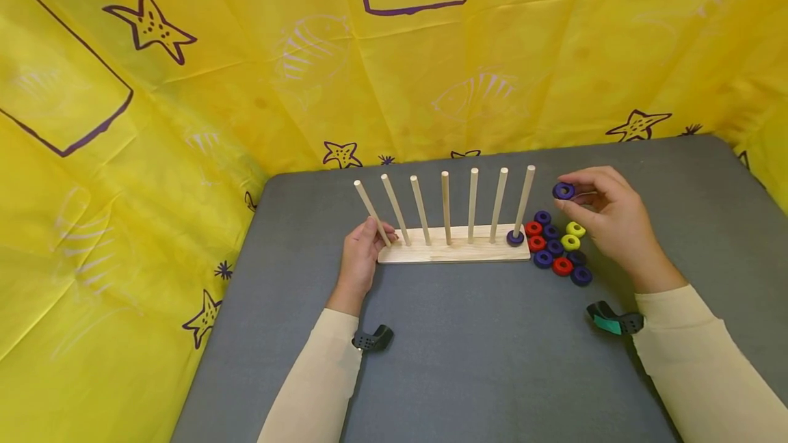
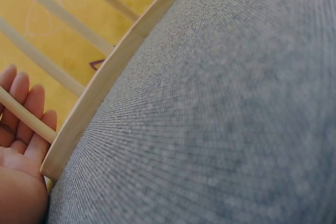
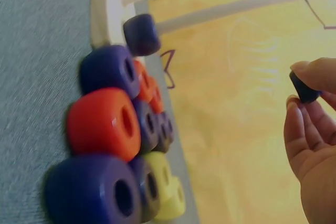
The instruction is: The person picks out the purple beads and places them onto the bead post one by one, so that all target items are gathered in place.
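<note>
A wooden board (image 1: 455,253) carries a row of several upright pegs (image 1: 446,207). My left hand (image 1: 362,251) rests at the board's left end, its loosely extended fingers (image 2: 35,103) behind the leftmost peg. In the right wrist view, my right hand (image 3: 320,145) pinches a dark blue ring (image 3: 304,87) between thumb and fingertips. That ring is held in the air, right of the rightmost peg (image 1: 524,200) and apart from it. Another blue ring (image 1: 515,238) sits around the base of this peg, against the board.
Beside the board's right end lie several loose rings: blue (image 1: 581,275), red (image 1: 562,266) and yellow (image 1: 575,229). The grey tabletop (image 1: 455,354) extends in front of the board. A yellow printed cloth (image 1: 394,87) hangs behind and to the left.
</note>
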Tool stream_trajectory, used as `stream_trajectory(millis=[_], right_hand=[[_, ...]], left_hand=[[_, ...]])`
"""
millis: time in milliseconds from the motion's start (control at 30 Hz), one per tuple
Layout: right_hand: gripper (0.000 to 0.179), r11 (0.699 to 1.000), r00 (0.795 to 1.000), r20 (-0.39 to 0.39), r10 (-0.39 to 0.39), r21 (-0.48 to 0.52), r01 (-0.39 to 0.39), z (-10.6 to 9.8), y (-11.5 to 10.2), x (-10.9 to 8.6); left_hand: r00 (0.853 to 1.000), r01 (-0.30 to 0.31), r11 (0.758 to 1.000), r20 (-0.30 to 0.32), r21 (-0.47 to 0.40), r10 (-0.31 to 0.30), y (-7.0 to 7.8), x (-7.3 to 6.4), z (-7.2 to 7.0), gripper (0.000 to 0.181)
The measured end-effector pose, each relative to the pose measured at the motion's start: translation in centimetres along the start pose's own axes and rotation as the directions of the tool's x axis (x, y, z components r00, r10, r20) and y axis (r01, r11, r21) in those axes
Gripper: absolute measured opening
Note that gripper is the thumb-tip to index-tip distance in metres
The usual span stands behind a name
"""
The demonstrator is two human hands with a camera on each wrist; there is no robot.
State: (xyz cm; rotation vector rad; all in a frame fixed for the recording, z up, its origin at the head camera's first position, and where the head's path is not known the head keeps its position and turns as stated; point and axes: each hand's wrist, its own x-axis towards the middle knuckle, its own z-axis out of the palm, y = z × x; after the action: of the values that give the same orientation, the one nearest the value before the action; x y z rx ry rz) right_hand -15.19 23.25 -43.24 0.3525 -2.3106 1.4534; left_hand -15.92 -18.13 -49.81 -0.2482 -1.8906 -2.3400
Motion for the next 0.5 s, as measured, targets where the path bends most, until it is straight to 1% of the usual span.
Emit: stream_trajectory(millis=[100, 200, 367, 500], right_hand=[[0.042, 1.0, 1.0, -0.009, -0.027, 0.003, 0.027, 0.0, -0.5, 0.0], [0.043, 0.998, 0.998, -0.018, -0.058, 0.0, 0.058, -0.1, -1.1, -0.1], [0.043, 0.995, 0.995, -0.022, -0.102, 0.003, 0.102, -0.2, -2.2, -0.1], [0.043, 0.993, 0.993, -0.022, -0.114, 0.017, 0.114, -0.2, -2.9, -0.1]], left_hand=[[1.0, 0.003, 1.0, -0.001, -0.009, -0.003, 0.0, 0.0, 0.0, 0.053], [1.0, -0.002, 1.0, 0.003, -0.011, 0.002, 0.0, 0.0, 0.0, 0.05], [1.0, -0.008, 1.0, 0.009, 0.001, 0.008, 0.0, 0.0, 0.0, 0.056], [1.0, -0.004, 1.0, 0.008, 0.003, 0.004, -0.1, 0.0, -0.1, 0.055]])
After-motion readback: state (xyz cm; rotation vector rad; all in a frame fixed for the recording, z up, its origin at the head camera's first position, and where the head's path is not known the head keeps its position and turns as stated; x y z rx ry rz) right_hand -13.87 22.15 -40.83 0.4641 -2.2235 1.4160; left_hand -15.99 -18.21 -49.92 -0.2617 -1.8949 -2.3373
